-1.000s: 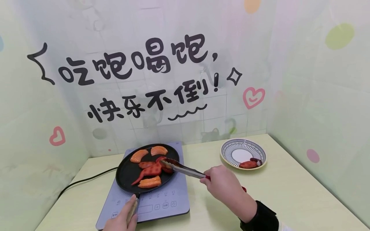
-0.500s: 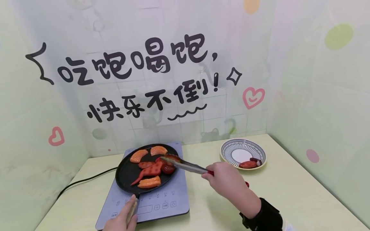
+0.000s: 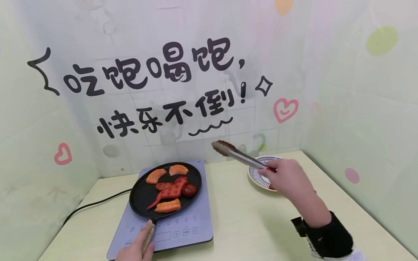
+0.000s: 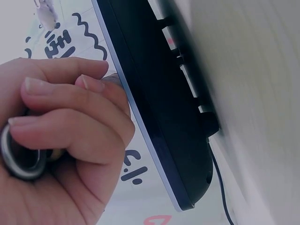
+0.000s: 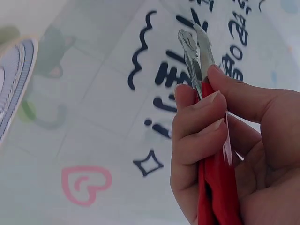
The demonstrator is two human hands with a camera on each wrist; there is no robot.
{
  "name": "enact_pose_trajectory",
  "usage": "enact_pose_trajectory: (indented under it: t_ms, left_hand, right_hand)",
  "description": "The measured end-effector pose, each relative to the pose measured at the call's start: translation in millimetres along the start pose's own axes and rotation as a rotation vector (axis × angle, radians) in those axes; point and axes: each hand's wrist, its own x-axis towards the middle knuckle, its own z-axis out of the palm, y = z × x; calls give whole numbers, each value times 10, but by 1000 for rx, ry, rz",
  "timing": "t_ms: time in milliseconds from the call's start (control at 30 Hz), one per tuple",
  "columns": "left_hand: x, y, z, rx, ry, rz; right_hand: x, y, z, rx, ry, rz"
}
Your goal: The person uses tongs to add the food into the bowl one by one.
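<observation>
Wall (image 3: 183,91): black "吃饱喝饱, 快乐不倒!"; cooktop (image 3: 203,214): plus sign (image 3: 176,234), power symbol (image 3: 195,230).

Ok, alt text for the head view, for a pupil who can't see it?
A right hand holds red-handled metal tongs aloft; the left hand grips a round black frying pan by its handle on a flat lavender cooktop. Orange and red food lies in the pan; the right hand partly hides a round blue-patterned plate.

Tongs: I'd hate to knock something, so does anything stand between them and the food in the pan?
In the head view, nothing visible stands between the tongs and the food in the pan. The right grip holds the tongs above and to the right; the left grip, on the handle, is off that path.
</observation>
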Motion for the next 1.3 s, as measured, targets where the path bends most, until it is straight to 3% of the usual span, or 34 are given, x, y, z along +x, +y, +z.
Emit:
enact_pose_trajectory:
  t_ms: [167,500,833,1067,1300]
  left_hand:
    - [-5,-5,-4,2,2,3]
    - [-30,2,-23,-17,15,22]
    - [-62,30,-53,-30,21,21]
    - [-48,8,-28,-38,25,28]
    - [-26,-17,-5,-50,27,32]
  right_hand:
    - [29,162,-220,5,0,45]
    - [51,517,-524,-119,-129,16]
    - [30,819,-737,-165,-322,204]
    - [30,1029,-819,-141,-362,250]
    - [-19,1249,-849,-101,-401,370]
